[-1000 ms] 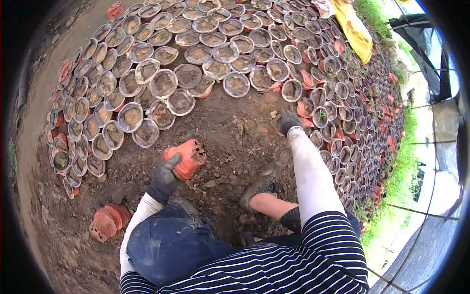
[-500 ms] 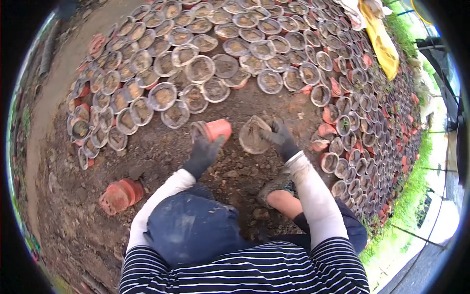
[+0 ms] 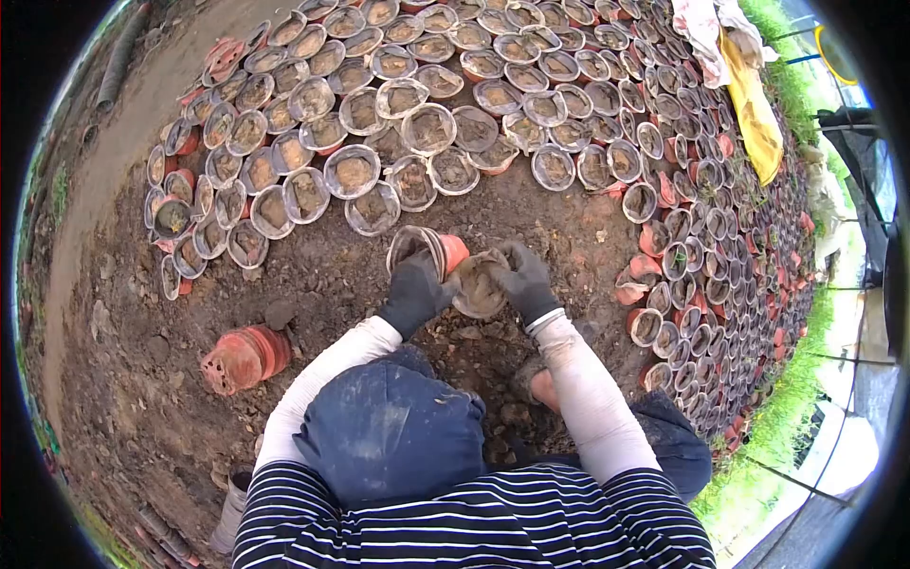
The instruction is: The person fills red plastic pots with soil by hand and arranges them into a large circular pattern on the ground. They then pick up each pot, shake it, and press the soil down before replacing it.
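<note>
My left hand (image 3: 418,296), in a dark glove, grips a small stack of reddish plant pots (image 3: 454,252) tipped on its side, the opening turned to the left and the fingers at the rim. Just right of it, my right hand (image 3: 527,283), also gloved, closes on the rim of a soil-caked plant pot (image 3: 480,287). The two hands are close together over the bare soil, and the red base of the stack comes right up to the soil-caked pot's edge.
Rows of soil-filled pots (image 3: 352,172) curve around the front, and more pots (image 3: 690,258) spread along the right. A stack of red pots (image 3: 245,358) lies on its side at the left. A yellow sack (image 3: 752,114) lies at the upper right.
My hands have drawn closer together. My left hand's grip has shifted to the rim end of the stack, and the soil-caked pot now sits nearer to it. The whole view has shifted slightly.
</note>
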Action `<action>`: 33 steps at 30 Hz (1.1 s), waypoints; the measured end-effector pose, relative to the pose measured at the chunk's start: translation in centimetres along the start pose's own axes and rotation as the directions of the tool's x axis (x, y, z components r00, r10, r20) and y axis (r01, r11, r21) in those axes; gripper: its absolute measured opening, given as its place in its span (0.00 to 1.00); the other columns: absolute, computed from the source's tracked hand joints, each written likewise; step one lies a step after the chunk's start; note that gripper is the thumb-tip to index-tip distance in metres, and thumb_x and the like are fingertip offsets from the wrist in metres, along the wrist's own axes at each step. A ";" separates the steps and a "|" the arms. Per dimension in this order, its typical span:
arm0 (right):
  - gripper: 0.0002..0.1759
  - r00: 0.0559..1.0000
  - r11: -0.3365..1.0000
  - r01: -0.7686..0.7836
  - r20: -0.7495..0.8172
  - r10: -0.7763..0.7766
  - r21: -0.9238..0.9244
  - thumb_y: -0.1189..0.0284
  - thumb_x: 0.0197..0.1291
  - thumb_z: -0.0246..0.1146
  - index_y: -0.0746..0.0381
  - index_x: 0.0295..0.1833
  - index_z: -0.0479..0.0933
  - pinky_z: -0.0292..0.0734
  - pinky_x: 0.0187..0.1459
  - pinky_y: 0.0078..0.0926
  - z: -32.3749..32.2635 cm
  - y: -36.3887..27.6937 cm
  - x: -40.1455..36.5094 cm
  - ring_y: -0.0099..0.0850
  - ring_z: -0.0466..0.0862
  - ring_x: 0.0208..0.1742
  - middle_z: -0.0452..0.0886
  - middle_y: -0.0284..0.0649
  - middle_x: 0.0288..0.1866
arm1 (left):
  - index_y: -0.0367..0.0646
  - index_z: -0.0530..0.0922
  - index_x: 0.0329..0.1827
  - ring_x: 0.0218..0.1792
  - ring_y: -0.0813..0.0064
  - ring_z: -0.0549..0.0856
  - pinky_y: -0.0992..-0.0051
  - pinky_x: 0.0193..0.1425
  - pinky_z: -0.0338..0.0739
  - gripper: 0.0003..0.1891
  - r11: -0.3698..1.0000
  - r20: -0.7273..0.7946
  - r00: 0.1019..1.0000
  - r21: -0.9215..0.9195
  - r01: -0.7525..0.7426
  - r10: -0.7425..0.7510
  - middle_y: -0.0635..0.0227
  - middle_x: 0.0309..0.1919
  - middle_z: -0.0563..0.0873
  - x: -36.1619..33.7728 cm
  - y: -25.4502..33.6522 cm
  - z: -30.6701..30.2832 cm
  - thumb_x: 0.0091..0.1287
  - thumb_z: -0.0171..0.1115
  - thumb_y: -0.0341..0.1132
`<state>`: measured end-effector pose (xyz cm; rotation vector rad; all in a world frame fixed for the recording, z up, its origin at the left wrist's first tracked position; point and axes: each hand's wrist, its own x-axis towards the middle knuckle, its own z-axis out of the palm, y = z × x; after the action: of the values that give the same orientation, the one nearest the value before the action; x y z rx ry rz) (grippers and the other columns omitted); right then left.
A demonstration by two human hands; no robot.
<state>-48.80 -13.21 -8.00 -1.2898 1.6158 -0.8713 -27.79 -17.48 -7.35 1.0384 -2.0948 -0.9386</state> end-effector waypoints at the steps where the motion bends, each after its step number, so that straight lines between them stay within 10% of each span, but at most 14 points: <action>1: 0.18 0.990 0.971 0.128 -0.029 -0.137 -0.202 0.68 0.54 0.69 0.63 0.49 0.78 0.77 0.44 0.28 -0.1 -0.1 -0.1 0.24 0.81 0.41 0.83 0.35 0.39 | 0.41 0.79 0.49 0.52 0.54 0.80 0.61 0.60 0.71 0.16 1.000 0.001 1.000 -0.013 0.019 -0.019 0.56 0.47 0.83 0.2 0.5 -0.4 0.56 0.63 0.32; 3: 0.18 0.912 0.747 0.336 -0.001 -0.410 -0.574 0.70 0.54 0.67 0.62 0.51 0.79 0.77 0.46 0.29 -0.6 -0.7 0.1 0.26 0.82 0.43 0.84 0.35 0.40 | 0.41 0.80 0.49 0.52 0.55 0.80 0.62 0.61 0.71 0.16 0.998 -0.003 0.999 -0.035 0.054 -0.054 0.57 0.47 0.83 0.9 1.6 -1.8 0.56 0.63 0.31; 6: 0.17 0.954 0.867 0.300 0.127 -0.272 -0.397 0.67 0.60 0.63 0.62 0.52 0.79 0.76 0.52 0.30 -1.3 -4.6 0.1 0.31 0.82 0.50 0.84 0.39 0.48 | 0.41 0.80 0.49 0.53 0.56 0.81 0.63 0.62 0.70 0.16 0.993 -0.130 0.985 -0.054 0.108 -0.114 0.58 0.49 0.83 0.5 0.6 -2.3 0.57 0.63 0.32; 9: 0.18 0.968 0.929 -0.151 0.243 0.069 0.339 0.63 0.67 0.57 0.62 0.57 0.77 0.73 0.59 0.31 -2.4 -3.4 0.1 0.33 0.79 0.58 0.80 0.42 0.57 | 0.42 0.80 0.51 0.55 0.58 0.80 0.63 0.63 0.69 0.17 0.978 -0.133 0.985 -0.192 0.083 -0.110 0.59 0.51 0.83 0.3 0.5 -3.0 0.59 0.63 0.32; 10: 0.25 0.945 0.990 0.113 0.298 -0.134 0.085 0.56 0.70 0.53 0.62 0.63 0.71 0.69 0.65 0.35 -2.6 -3.4 0.0 0.35 0.75 0.64 0.75 0.44 0.63 | 0.42 0.80 0.54 0.57 0.59 0.79 0.62 0.65 0.68 0.18 0.972 -0.111 0.992 -0.233 0.040 -0.068 0.59 0.54 0.82 0.5 0.7 -3.0 0.60 0.63 0.33; 11: 0.27 0.923 0.851 -0.191 0.385 -0.014 0.489 0.53 0.70 0.53 0.62 0.65 0.68 0.69 0.66 0.37 -2.0 -3.4 -0.4 0.36 0.75 0.64 0.74 0.44 0.64 | 0.42 0.79 0.54 0.57 0.59 0.80 0.63 0.64 0.70 0.18 0.973 -0.098 0.995 -0.230 -0.012 -0.011 0.59 0.53 0.82 0.7 1.1 -2.9 0.60 0.63 0.33; 13: 0.33 0.782 -0.016 -0.623 0.623 0.023 0.782 0.49 0.69 0.53 0.62 0.68 0.64 0.68 0.67 0.40 -0.4 -2.9 -1.3 0.38 0.74 0.64 0.72 0.46 0.65 | 0.42 0.79 0.55 0.56 0.59 0.81 0.65 0.62 0.72 0.19 0.968 -0.072 0.992 -0.224 -0.117 0.104 0.58 0.51 0.84 1.4 2.9 -3.4 0.60 0.63 0.33; 17: 0.35 0.763 -0.124 -0.639 0.646 0.025 0.759 0.49 0.66 0.56 0.62 0.68 0.63 0.70 0.66 0.43 -0.1 -1.7 -1.7 0.40 0.75 0.63 0.72 0.48 0.64 | 0.41 0.79 0.55 0.56 0.58 0.80 0.64 0.62 0.71 0.19 0.794 0.152 0.951 -0.524 0.309 -0.270 0.58 0.52 0.83 0.4 1.9 -2.1 0.60 0.65 0.36; 21: 0.28 0.897 0.395 -0.442 0.403 0.183 0.805 0.54 0.66 0.59 0.63 0.62 0.69 0.74 0.59 0.36 -0.4 -0.4 -0.7 0.38 0.80 0.55 0.78 0.45 0.58 | 0.39 0.79 0.53 0.54 0.62 0.82 0.65 0.59 0.74 0.20 0.840 0.075 0.962 -0.472 0.268 -0.264 0.57 0.52 0.83 0.5 2.2 -2.6 0.59 0.67 0.38; 25: 0.23 0.990 0.949 -0.139 0.008 0.143 0.284 0.56 0.63 0.63 0.64 0.53 0.75 0.76 0.50 0.30 -3.1 -0.4 1.1 0.35 0.82 0.49 0.82 0.44 0.51 | 0.39 0.79 0.53 0.52 0.64 0.83 0.66 0.58 0.75 0.20 0.826 -0.040 0.935 -0.482 0.291 -0.353 0.59 0.52 0.83 -0.4 -0.1 -1.8 0.59 0.68 0.39; 30: 0.27 0.938 0.941 -0.304 -0.220 0.268 -0.148 0.52 0.54 0.69 0.61 0.51 0.77 0.75 0.49 0.34 -4.1 2.0 2.8 0.42 0.81 0.51 0.81 0.51 0.48 | 0.39 0.79 0.53 0.51 0.65 0.83 0.67 0.57 0.75 0.19 0.808 -0.037 0.917 -0.488 0.330 -0.397 0.60 0.51 0.83 -0.3 0.6 -2.1 0.61 0.66 0.37; 33: 0.29 0.976 0.710 0.092 -0.076 -0.202 -0.698 0.53 0.52 0.70 0.60 0.53 0.76 0.73 0.53 0.39 -3.2 3.1 1.7 0.47 0.78 0.55 0.78 0.50 0.51 | 0.37 0.79 0.51 0.45 0.71 0.84 0.71 0.51 0.77 0.17 0.749 0.015 0.904 -0.555 0.362 -0.427 0.64 0.46 0.85 -0.3 0.5 -2.1 0.62 0.66 0.37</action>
<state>-53.02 -14.17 -9.97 -1.9304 2.0873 -0.4458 -26.26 -17.65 -5.87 1.1983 -1.3813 -1.5384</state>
